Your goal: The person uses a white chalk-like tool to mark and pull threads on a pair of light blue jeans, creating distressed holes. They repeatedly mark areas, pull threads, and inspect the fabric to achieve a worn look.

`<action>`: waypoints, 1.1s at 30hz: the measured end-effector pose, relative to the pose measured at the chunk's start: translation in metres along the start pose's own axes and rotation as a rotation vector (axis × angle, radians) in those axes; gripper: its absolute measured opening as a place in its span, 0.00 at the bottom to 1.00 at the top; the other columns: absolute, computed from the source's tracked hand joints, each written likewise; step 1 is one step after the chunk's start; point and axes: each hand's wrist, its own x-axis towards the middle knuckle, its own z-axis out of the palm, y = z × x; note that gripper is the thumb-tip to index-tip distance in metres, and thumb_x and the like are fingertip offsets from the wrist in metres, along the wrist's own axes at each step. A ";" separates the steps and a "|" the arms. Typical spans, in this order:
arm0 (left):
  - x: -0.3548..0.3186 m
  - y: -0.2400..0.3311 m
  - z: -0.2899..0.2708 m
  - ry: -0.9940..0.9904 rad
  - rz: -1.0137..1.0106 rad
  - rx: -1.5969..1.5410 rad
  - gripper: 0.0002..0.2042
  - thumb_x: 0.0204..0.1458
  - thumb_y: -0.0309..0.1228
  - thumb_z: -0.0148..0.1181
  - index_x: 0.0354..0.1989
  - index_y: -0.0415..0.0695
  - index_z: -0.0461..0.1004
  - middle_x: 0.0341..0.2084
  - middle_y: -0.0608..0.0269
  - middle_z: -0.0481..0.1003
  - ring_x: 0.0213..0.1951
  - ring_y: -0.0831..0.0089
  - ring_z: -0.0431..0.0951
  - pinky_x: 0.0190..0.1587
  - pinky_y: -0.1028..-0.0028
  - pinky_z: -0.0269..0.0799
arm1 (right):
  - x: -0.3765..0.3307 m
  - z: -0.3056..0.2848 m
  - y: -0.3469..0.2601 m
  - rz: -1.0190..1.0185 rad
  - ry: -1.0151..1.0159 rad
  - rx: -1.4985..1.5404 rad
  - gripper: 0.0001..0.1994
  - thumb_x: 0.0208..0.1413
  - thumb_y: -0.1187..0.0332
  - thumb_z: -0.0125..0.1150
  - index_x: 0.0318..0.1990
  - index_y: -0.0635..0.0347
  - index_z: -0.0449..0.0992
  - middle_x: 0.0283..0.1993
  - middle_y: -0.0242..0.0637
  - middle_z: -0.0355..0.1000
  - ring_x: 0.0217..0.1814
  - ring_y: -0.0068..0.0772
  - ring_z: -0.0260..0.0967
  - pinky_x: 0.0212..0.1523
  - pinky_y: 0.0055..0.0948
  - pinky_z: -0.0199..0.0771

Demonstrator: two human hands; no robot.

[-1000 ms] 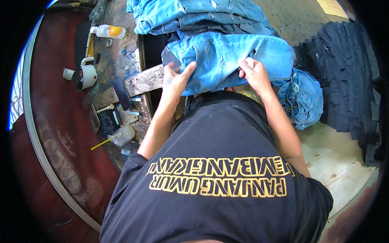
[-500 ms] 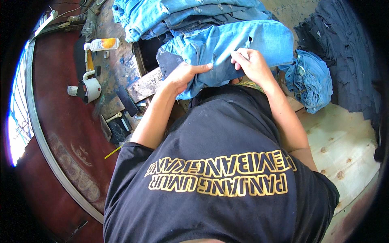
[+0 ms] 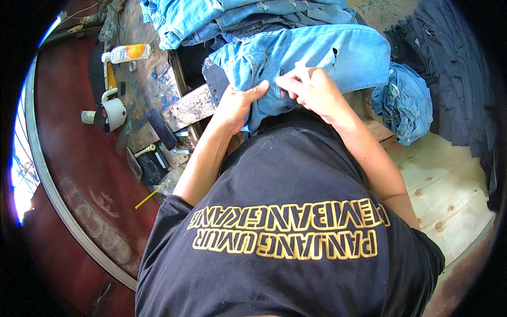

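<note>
The left hand (image 3: 236,108) is clamped on the near edge of a piece of blue denim (image 3: 306,48), thumb on top and most of the fingers hidden. The right hand (image 3: 321,95) has thumb and fingers pinched together around a small white piece (image 3: 302,73), over a frayed spot in the cloth; whether its fingertips press the denim I cannot tell. The two hands are apart, with only a narrow gap between them. The denim lies across the person's front, beyond the right edge of a stained workbench (image 3: 153,71), with a pile of folded denim (image 3: 227,22) just behind it. A worn plank (image 3: 188,109) runs from the bench toward its left end. Near the bench's left edge are a bottle (image 3: 127,54) and a white cup (image 3: 114,115). Right of the cloth sits a blue bundle (image 3: 404,108), beside dark fabric (image 3: 454,74).
</note>
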 end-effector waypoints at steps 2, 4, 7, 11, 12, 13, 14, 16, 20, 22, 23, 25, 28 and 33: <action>0.000 0.001 0.000 0.012 -0.008 0.003 0.26 0.61 0.28 0.70 0.66 0.34 0.72 0.57 0.54 0.79 0.56 0.64 0.80 0.62 0.64 0.76 | 0.004 0.004 0.002 -0.033 -0.008 0.015 0.15 0.63 0.58 0.69 0.35 0.63 0.83 0.27 0.29 0.74 0.26 0.18 0.66 0.28 0.23 0.65; -0.001 0.000 0.000 0.046 0.009 0.023 0.27 0.61 0.29 0.71 0.66 0.34 0.72 0.58 0.53 0.79 0.56 0.64 0.80 0.62 0.63 0.76 | 0.007 0.010 0.008 -0.045 -0.015 0.060 0.13 0.61 0.58 0.72 0.33 0.59 0.83 0.25 0.24 0.70 0.24 0.12 0.60 0.23 0.18 0.57; -0.002 -0.004 0.000 0.084 0.024 0.042 0.28 0.60 0.30 0.72 0.67 0.34 0.71 0.58 0.53 0.79 0.55 0.64 0.80 0.62 0.63 0.76 | 0.010 0.013 0.018 -0.124 0.001 0.094 0.12 0.62 0.59 0.72 0.35 0.58 0.83 0.25 0.23 0.69 0.23 0.12 0.59 0.22 0.17 0.56; 0.000 -0.012 -0.001 0.113 0.055 -0.039 0.30 0.59 0.31 0.73 0.68 0.33 0.70 0.60 0.52 0.78 0.57 0.63 0.79 0.64 0.64 0.74 | 0.006 0.006 0.021 0.020 -0.032 0.281 0.12 0.63 0.60 0.71 0.36 0.59 0.82 0.26 0.23 0.70 0.23 0.12 0.60 0.23 0.18 0.57; 0.000 -0.013 -0.001 0.126 0.030 -0.014 0.30 0.59 0.31 0.73 0.68 0.33 0.70 0.60 0.52 0.78 0.57 0.63 0.79 0.64 0.64 0.73 | 0.004 0.004 0.020 0.066 -0.048 0.328 0.12 0.63 0.60 0.71 0.36 0.59 0.83 0.26 0.25 0.71 0.25 0.14 0.62 0.25 0.20 0.61; 0.000 -0.014 0.000 0.139 0.030 0.000 0.31 0.59 0.31 0.73 0.68 0.33 0.70 0.60 0.52 0.78 0.58 0.63 0.78 0.65 0.64 0.72 | 0.004 0.003 0.019 0.121 -0.059 0.366 0.12 0.63 0.59 0.70 0.36 0.59 0.83 0.27 0.26 0.73 0.26 0.15 0.65 0.27 0.21 0.64; 0.001 -0.014 0.000 0.140 0.022 0.019 0.31 0.59 0.32 0.73 0.69 0.33 0.70 0.60 0.52 0.78 0.58 0.63 0.78 0.66 0.64 0.71 | 0.003 0.003 0.017 0.108 -0.067 0.344 0.12 0.62 0.60 0.71 0.37 0.60 0.83 0.27 0.27 0.73 0.26 0.15 0.65 0.27 0.21 0.64; 0.000 -0.014 0.001 0.128 0.029 0.041 0.32 0.58 0.34 0.74 0.68 0.34 0.71 0.60 0.53 0.78 0.59 0.63 0.77 0.67 0.64 0.70 | 0.003 0.005 0.015 0.117 -0.040 0.271 0.12 0.62 0.60 0.71 0.37 0.61 0.82 0.27 0.27 0.73 0.26 0.15 0.65 0.26 0.21 0.64; -0.005 -0.012 0.004 0.110 0.020 0.108 0.31 0.59 0.34 0.74 0.68 0.34 0.71 0.59 0.54 0.78 0.58 0.64 0.78 0.66 0.64 0.70 | 0.008 0.015 0.016 -0.099 0.022 0.123 0.12 0.63 0.62 0.71 0.33 0.60 0.80 0.24 0.24 0.68 0.21 0.11 0.58 0.21 0.17 0.54; -0.007 -0.012 0.006 0.115 0.038 0.082 0.30 0.59 0.34 0.73 0.68 0.34 0.71 0.59 0.54 0.78 0.58 0.65 0.78 0.66 0.64 0.70 | 0.008 0.013 0.019 -0.011 -0.003 0.138 0.12 0.61 0.62 0.72 0.37 0.62 0.81 0.26 0.27 0.71 0.24 0.14 0.63 0.22 0.19 0.60; -0.007 -0.013 0.007 0.121 0.054 0.050 0.30 0.60 0.33 0.73 0.68 0.34 0.71 0.59 0.54 0.78 0.58 0.65 0.78 0.66 0.64 0.71 | 0.006 0.011 0.020 0.022 -0.024 0.215 0.11 0.61 0.62 0.72 0.37 0.62 0.81 0.26 0.26 0.71 0.24 0.14 0.63 0.22 0.19 0.60; -0.007 -0.015 0.008 0.126 0.070 -0.006 0.30 0.60 0.33 0.72 0.68 0.34 0.70 0.60 0.54 0.78 0.58 0.66 0.78 0.65 0.65 0.71 | 0.002 0.007 0.022 0.107 -0.026 0.370 0.11 0.61 0.62 0.72 0.36 0.61 0.82 0.26 0.26 0.70 0.24 0.14 0.63 0.22 0.19 0.59; -0.003 -0.018 0.008 0.099 0.065 -0.039 0.31 0.60 0.32 0.72 0.69 0.33 0.70 0.60 0.54 0.77 0.57 0.66 0.78 0.64 0.65 0.72 | -0.002 0.002 0.021 0.123 -0.067 0.435 0.11 0.62 0.61 0.72 0.36 0.60 0.81 0.26 0.26 0.70 0.23 0.14 0.62 0.21 0.19 0.58; 0.008 -0.017 0.006 0.072 -0.094 -0.067 0.28 0.58 0.29 0.71 0.66 0.33 0.72 0.55 0.53 0.81 0.52 0.64 0.82 0.62 0.64 0.75 | -0.005 0.003 0.019 0.064 -0.050 0.344 0.12 0.64 0.60 0.70 0.35 0.58 0.80 0.26 0.26 0.71 0.23 0.14 0.62 0.21 0.18 0.58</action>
